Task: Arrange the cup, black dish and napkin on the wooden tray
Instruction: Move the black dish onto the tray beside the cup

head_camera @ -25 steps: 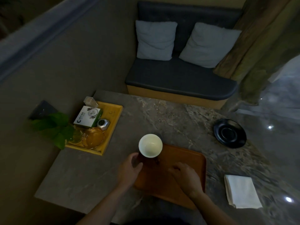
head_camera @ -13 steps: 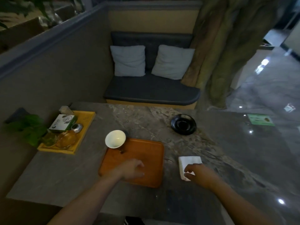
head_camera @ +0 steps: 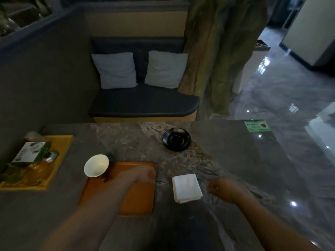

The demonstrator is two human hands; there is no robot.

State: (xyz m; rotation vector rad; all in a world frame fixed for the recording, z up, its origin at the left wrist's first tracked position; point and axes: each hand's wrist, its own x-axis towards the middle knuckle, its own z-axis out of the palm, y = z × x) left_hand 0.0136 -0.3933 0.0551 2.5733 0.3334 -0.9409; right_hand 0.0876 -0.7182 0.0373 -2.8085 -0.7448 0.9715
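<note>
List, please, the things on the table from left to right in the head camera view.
Yellow tray → white cup → wooden tray → black dish → napkin → right hand → green card.

Cup (head_camera: pixel 96 165) on tray's (head_camera: pixel 139 201) far-left corner, napkin (head_camera: pixel 186 188) right of tray, dish (head_camera: pixel 176 139) behind napkin.

The scene is dimly lit and grainy. Daylight is admitted from the upper right, and bright glare spots are reflected on the glossy floor (head_camera: pixel 293 203) beyond the right edge of the worktop (head_camera: pixel 226 142). Both forearms are smeared by motion blur. Straight lines are bowed near the frame edges.
</note>
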